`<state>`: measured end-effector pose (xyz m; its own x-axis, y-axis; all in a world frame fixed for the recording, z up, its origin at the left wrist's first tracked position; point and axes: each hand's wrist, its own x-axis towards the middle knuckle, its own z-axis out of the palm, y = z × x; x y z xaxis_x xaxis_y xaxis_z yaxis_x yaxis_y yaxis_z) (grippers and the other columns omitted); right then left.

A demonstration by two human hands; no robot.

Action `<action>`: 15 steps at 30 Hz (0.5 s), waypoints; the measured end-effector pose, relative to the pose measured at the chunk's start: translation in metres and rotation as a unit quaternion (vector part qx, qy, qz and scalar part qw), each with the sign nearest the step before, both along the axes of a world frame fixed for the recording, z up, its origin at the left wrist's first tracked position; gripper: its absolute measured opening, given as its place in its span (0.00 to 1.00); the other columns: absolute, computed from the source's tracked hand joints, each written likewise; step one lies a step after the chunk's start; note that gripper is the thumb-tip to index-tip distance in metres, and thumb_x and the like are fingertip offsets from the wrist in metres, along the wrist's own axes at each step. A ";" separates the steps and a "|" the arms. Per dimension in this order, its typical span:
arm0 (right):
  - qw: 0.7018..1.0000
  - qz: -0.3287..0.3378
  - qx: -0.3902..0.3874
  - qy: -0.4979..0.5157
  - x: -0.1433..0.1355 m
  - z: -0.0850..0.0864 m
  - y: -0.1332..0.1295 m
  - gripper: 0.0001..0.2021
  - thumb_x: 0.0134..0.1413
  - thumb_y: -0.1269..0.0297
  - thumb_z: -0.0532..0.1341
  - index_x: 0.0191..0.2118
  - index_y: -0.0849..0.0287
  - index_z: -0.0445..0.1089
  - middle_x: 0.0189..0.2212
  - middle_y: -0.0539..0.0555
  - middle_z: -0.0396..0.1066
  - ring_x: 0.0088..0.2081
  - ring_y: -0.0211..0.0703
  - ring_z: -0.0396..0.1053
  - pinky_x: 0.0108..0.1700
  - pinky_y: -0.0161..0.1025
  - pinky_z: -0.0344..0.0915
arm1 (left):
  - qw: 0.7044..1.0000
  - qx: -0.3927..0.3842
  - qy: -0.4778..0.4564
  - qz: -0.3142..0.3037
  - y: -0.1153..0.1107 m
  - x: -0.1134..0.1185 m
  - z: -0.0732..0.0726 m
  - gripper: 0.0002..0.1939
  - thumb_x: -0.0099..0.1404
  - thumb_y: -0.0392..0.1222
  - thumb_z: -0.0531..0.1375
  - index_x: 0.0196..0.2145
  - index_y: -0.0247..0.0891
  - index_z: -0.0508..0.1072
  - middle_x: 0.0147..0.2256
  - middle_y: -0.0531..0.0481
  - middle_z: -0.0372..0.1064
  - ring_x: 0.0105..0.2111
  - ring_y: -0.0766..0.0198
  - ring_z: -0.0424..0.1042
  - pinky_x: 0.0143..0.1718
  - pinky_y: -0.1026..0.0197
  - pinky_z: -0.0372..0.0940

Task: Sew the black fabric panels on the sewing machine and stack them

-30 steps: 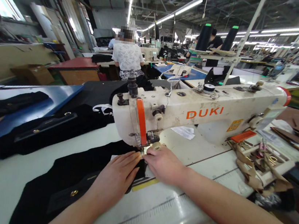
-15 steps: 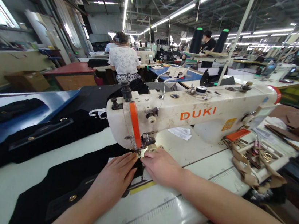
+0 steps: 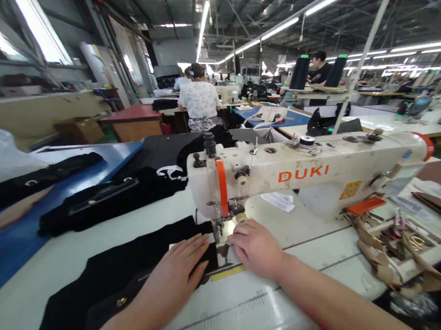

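A black fabric piece point(image 3: 122, 263) with a brass-coloured fitting point(image 3: 121, 302) lies on the bed of the white sewing machine point(image 3: 305, 168). My left hand point(image 3: 176, 267) rests flat on it, fingers stretched toward its right edge. A bit of white material point(image 3: 211, 237) shows at the fingertips. Just left of the presser foot point(image 3: 220, 231) runs the fabric's edge. My right hand point(image 3: 260, 250) is on the other side of the foot, its fingers curled together near the lit needle area. What they hold, if anything, is hidden.
A tray point(image 3: 412, 252) with straps and metal rings sits at the right. Another black piece point(image 3: 93, 202) lies to the left, beside a blue surface point(image 3: 80, 179). Thread cones point(image 3: 300, 72) stand behind the machine. A person in a patterned top point(image 3: 200, 100) sits further back.
The view has swung left, so the machine appears further right. The black fabric and my left hand have shifted left from the presser foot. My right hand stays beside it.
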<state>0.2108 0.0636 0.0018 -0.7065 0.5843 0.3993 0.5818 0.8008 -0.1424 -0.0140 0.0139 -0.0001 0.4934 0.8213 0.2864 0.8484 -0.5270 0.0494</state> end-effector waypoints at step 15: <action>0.997 0.041 -0.031 0.063 -0.003 -0.004 -0.007 0.10 0.57 0.76 0.56 0.35 0.60 0.74 0.31 0.55 0.70 0.37 0.45 0.65 0.42 0.41 0.63 | 0.977 0.104 0.063 0.175 -0.070 -0.146 0.043 0.22 0.53 0.34 0.51 0.44 0.43 0.74 0.38 0.51 0.79 0.35 0.55 0.79 0.37 0.55 0.75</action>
